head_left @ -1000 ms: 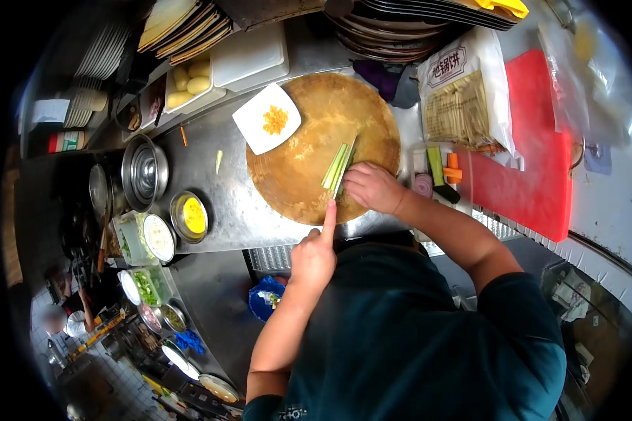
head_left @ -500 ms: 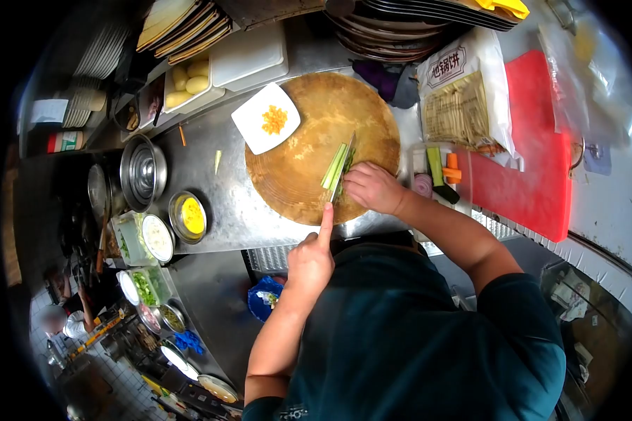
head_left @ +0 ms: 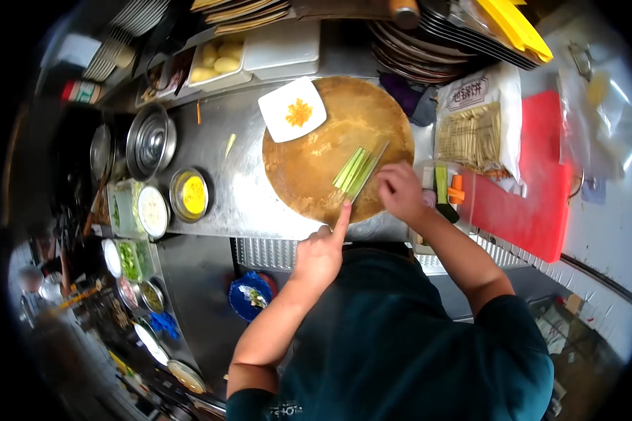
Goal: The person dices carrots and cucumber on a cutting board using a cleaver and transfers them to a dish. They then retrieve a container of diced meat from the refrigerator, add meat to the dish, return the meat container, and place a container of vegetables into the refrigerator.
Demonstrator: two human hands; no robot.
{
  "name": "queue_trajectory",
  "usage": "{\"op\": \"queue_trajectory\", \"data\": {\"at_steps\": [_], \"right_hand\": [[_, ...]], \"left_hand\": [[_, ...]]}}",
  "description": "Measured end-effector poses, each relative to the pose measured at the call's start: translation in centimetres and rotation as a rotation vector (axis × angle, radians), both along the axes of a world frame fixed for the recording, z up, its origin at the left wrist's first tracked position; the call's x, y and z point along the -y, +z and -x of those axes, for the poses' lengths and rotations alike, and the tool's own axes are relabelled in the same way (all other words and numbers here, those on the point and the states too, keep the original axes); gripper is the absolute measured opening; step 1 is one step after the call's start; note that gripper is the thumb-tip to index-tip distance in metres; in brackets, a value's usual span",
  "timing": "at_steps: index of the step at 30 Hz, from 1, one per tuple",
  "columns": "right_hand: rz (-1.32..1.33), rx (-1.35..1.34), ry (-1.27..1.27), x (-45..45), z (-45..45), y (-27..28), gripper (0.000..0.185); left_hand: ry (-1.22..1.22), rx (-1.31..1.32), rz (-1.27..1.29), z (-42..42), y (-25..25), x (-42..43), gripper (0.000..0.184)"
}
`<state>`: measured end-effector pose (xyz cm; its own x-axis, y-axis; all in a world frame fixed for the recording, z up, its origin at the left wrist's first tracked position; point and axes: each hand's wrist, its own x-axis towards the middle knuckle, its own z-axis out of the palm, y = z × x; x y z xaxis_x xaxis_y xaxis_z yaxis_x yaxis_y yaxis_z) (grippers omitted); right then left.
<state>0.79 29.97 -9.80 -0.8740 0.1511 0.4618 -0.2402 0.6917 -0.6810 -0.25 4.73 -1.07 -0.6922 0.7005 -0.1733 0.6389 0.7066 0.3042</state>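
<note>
On the round wooden chopping board (head_left: 309, 179) lie pale-green cucumber strips (head_left: 352, 168), side by side. My left hand (head_left: 319, 256) is closed around the handle end of a knife (head_left: 369, 172), its index finger stretched along the top. The blade stands along the right side of the strips. My right hand (head_left: 402, 193) hovers over the board's right edge, apart from the strips, with its fingers curled in; anything inside them is hidden. A white square plate (head_left: 277, 116) with diced carrot (head_left: 299, 112) sits on the board's far left.
Right of the board are a green cucumber piece (head_left: 441, 184), carrot pieces (head_left: 456, 189), a bag of flatbread (head_left: 474, 130) and a red cutting board (head_left: 534, 203). Left stand metal bowls, one with yellow liquid (head_left: 193, 195). A blue bin (head_left: 249, 298) is below the counter; a person is far left.
My right hand has lifted off the cucumber strips and moved right. The knife has shifted slightly, still in my left hand. The whole view has swung a little.
</note>
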Motion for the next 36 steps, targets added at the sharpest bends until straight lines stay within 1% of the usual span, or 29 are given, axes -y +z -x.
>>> {"op": "queue_trajectory", "data": {"at_steps": [3, 5, 7, 10, 13, 16, 17, 19, 22, 25, 28, 31, 34, 36], "right_hand": [[0.058, -0.085, -0.089, -1.8, 1.5, 4.5, 0.02], [0.032, -0.114, -0.079, -2.8, 2.6, 6.4, 0.02], [-0.011, -0.16, -0.097, -3.7, 3.6, 7.0, 0.018], [-0.09, -0.233, -0.099, -4.2, 4.2, 6.6, 0.023], [-0.134, -0.255, 0.044, -3.1, 4.0, 6.6, 0.02], [-0.267, -0.051, 0.267, -1.9, 5.3, 6.5, 0.01], [-0.378, 0.06, 0.361, -1.7, 5.8, 6.8, 0.007], [-0.597, 0.29, 0.539, -1.2, 7.1, 7.8, 0.016], [-0.65, 0.633, 0.6, 0.6, 9.3, 7.1, 0.029], [-0.675, 0.699, 0.742, 1.2, 10.2, 7.8, 0.02], [-0.735, 0.777, 0.737, 1.5, 10.8, 8.7, 0.021], [-0.536, 0.021, 0.246, -0.8, 10.1, 7.5, 0.018], [-0.21, -0.281, -0.141, -3.8, 10.0, 8.9, 0.011], [-0.285, -0.241, -0.003, -4.7, 8.8, 8.0, 0.011]], "left_hand": [[-0.042, -0.049, 0.046, -0.1, 0.5, 0.1, 0.094], [-0.071, -0.064, 0.064, -0.1, 1.1, 0.1, 0.094], [-0.056, -0.101, 0.037, -0.3, 0.9, 0.6, 0.093], [-0.033, -0.109, 0.017, 0.0, 0.3, 1.2, 0.092], [-0.023, -0.114, 0.0, 0.1, 0.6, 0.9, 0.092], [-0.046, -0.128, 0.015, 0.0, 0.8, 0.4, 0.091], [-0.059, -0.134, 0.022, 0.0, 0.9, 0.2, 0.091], [-0.074, -0.157, 0.04, -0.2, 0.7, 0.1, 0.091], [-0.099, -0.168, 0.06, -0.3, 1.0, -0.2, 0.091], [-0.108, -0.189, 0.062, -0.5, 1.0, 0.0, 0.093], [-0.1, -0.193, 0.042, -0.4, 1.0, 0.5, 0.093], [-0.04, -0.16, 0.005, -0.2, 0.6, 1.9, 0.09], [0.057, -0.082, -0.086, 0.4, 0.9, 2.9, 0.086], [0.12, -0.025, -0.161, 1.0, 0.8, 3.3, 0.083]]}}
